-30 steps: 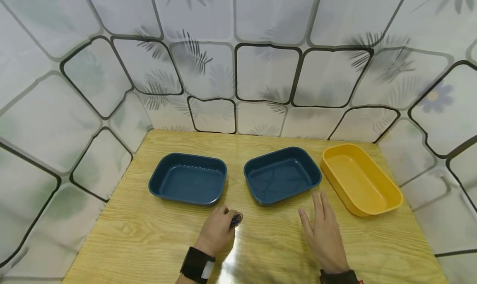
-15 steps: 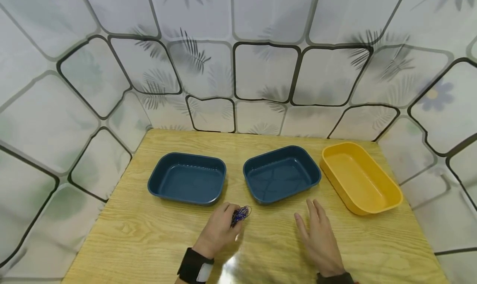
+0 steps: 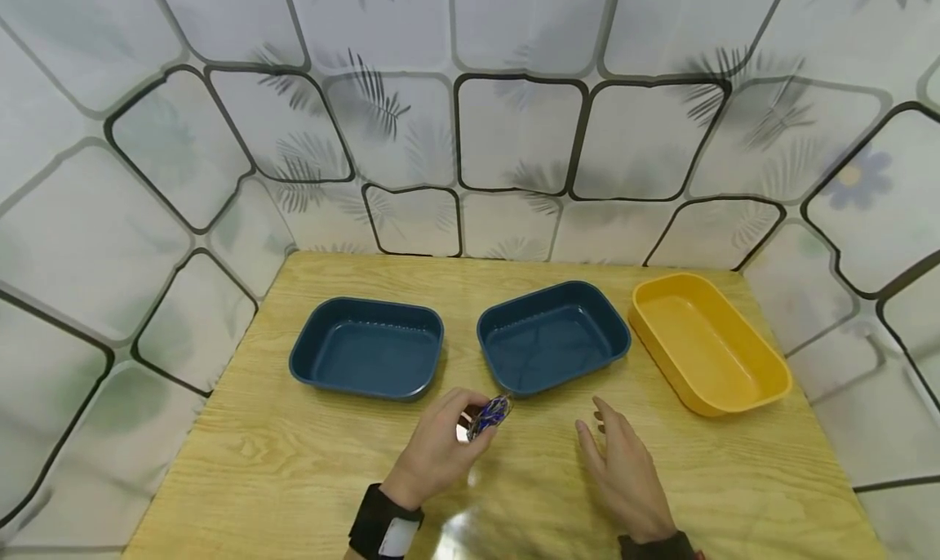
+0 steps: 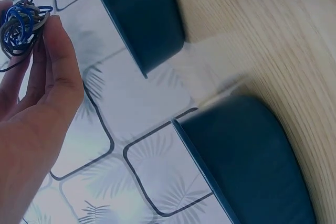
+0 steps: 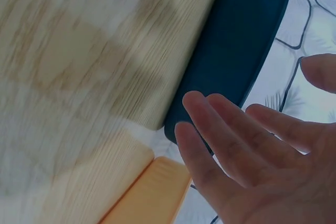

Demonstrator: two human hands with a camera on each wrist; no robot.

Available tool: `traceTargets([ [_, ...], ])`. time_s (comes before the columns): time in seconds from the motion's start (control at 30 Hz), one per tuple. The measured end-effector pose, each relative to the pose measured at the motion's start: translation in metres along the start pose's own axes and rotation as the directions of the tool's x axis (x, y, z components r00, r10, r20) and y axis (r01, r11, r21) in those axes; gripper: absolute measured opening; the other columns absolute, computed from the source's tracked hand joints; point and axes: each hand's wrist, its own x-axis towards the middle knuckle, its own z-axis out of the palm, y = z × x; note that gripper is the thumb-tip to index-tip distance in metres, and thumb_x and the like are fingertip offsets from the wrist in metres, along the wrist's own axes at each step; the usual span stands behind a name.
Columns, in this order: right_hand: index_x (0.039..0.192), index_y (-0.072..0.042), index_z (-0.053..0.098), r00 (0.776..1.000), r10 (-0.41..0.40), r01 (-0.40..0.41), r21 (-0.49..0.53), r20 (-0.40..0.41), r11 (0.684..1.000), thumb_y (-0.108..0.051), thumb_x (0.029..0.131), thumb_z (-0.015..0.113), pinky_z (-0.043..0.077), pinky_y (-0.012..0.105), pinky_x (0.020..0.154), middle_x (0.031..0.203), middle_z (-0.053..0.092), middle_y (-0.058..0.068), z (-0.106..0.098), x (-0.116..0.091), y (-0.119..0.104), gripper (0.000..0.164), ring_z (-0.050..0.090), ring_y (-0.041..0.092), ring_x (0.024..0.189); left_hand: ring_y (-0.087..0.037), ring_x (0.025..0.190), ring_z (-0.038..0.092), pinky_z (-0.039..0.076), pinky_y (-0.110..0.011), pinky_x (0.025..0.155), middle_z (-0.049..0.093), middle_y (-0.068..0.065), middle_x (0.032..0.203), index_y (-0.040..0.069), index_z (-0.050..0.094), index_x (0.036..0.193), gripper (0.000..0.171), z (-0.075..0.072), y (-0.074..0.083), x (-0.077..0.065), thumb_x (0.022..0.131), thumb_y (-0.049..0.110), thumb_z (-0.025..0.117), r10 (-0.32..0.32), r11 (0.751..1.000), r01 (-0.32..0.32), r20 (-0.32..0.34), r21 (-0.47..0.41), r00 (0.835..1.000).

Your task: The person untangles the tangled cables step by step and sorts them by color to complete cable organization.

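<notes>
In the head view my left hand point(image 3: 436, 446) pinches a small tangled bundle of wire point(image 3: 492, 413) between thumb and fingers, just in front of the middle dark blue tray point(image 3: 554, 340). Blue and dark grey loops show in the left wrist view, where one blue end of the wire bundle point(image 4: 21, 27) sticks out sideways. To the right, my right hand point(image 3: 627, 478) hovers over the table with relaxed fingers and holds nothing. Its fingers point(image 5: 231, 140) are spread a little in the right wrist view, overlapping the side of a dark blue tray point(image 5: 231, 51).
Another dark blue tray point(image 3: 367, 349) sits on the left of the wood-grain table point(image 3: 242, 462). A yellow tray point(image 3: 708, 348) stands angled at the right. Behind the table hangs a patterned white curtain point(image 3: 521, 135), which also closes off both sides.
My left hand has moved right and slightly forward with the wire bundle, turning so more of it shows. My right hand has drifted slightly left, its fingers bending a little.
</notes>
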Motion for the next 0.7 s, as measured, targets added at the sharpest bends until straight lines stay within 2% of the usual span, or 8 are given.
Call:
traceTargets([
  [0.13, 0.148, -0.003, 0.045, 1.000, -0.011, 0.010, 0.082, 0.010, 0.997, -0.044, 0.107, 0.047, 0.051, 0.050, 0.087, 0.128, 0.060, 0.017, 0.002, 0.000, -0.007, 0.058, 0.062, 0.032, 0.109, -0.013, 0.089, 0.061, 0.054, -0.024, 0.071, 0.062, 0.001, 0.102, 0.005, 0.063, 0.113, 0.031, 0.002, 0.002, 0.002, 0.087, 0.005, 0.080, -0.012, 0.999, 0.012, 0.002, -0.044, 1.000],
  [0.27, 0.145, -0.007, 0.049, 0.998, 0.007, -0.020, 0.205, 0.064, 0.979, -0.048, 0.105, 0.047, 0.053, 0.042, 0.086, 0.123, 0.063, 0.010, 0.003, 0.002, -0.018, 0.058, 0.064, 0.023, 0.104, -0.013, 0.090, 0.062, 0.055, -0.028, 0.071, 0.062, 0.000, 0.102, 0.005, 0.064, 0.114, 0.032, 0.004, 0.003, 0.003, 0.087, 0.007, 0.080, -0.014, 0.998, 0.014, 0.001, -0.065, 1.000],
  [0.37, 0.142, -0.010, 0.054, 0.996, 0.016, -0.038, 0.254, 0.088, 0.967, -0.045, 0.105, 0.051, 0.053, 0.037, 0.085, 0.118, 0.066, 0.006, 0.005, 0.003, -0.026, 0.051, 0.064, 0.017, 0.101, -0.014, 0.090, 0.063, 0.055, -0.027, 0.070, 0.063, -0.001, 0.104, 0.005, 0.064, 0.115, 0.031, 0.006, 0.005, 0.004, 0.088, 0.008, 0.079, -0.004, 0.997, 0.004, 0.002, -0.076, 1.000],
  [0.5, 0.137, -0.009, 0.058, 0.996, -0.003, -0.026, 0.334, 0.086, 0.942, -0.036, 0.105, 0.056, 0.054, 0.033, 0.082, 0.110, 0.069, 0.004, 0.007, 0.002, -0.034, 0.043, 0.067, 0.016, 0.095, -0.013, 0.090, 0.063, 0.054, -0.025, 0.071, 0.064, -0.001, 0.104, 0.005, 0.064, 0.114, 0.030, 0.009, 0.008, 0.005, 0.088, 0.009, 0.080, 0.019, 0.999, -0.020, -0.010, -0.049, 1.000],
  [0.7, 0.135, -0.010, 0.060, 0.993, -0.020, -0.035, 0.448, 0.116, 0.893, -0.035, 0.103, 0.059, 0.054, 0.031, 0.080, 0.106, 0.071, 0.003, 0.007, 0.002, -0.046, 0.040, 0.069, 0.017, 0.091, -0.013, 0.090, 0.062, 0.055, -0.031, 0.074, 0.065, -0.001, 0.103, 0.006, 0.065, 0.114, 0.032, 0.011, 0.013, 0.007, 0.086, 0.009, 0.081, 0.061, 0.998, -0.061, -0.020, 0.006, 0.998],
])
